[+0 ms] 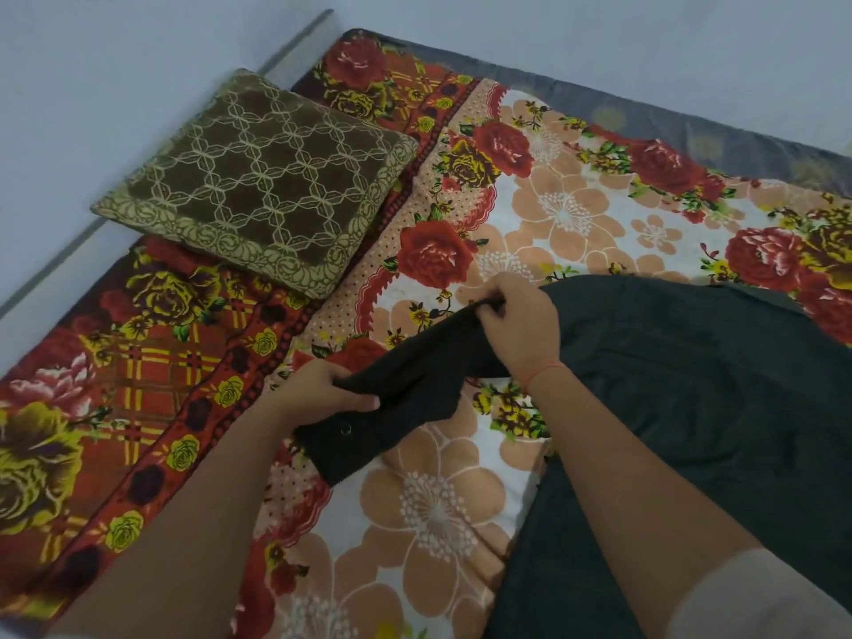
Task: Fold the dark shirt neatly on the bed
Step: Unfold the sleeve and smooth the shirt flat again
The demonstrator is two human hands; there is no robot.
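The dark shirt (691, 408) lies spread over the right side of the bed (438, 523), its body running toward the lower right. One sleeve stretches out to the left, with a buttoned cuff near the middle of the view. My left hand (322, 392) grips that sleeve close to the cuff. My right hand (516, 325) pinches the same sleeve higher up, near the shoulder. Between the two hands the sleeve is lifted slightly off the sheet.
A floral bedsheet (553, 214) in red, orange and white covers the mattress. A brown patterned cushion (263, 186) lies at the upper left, near the wall. The wall and a pale floor strip (69, 251) border the bed on the left.
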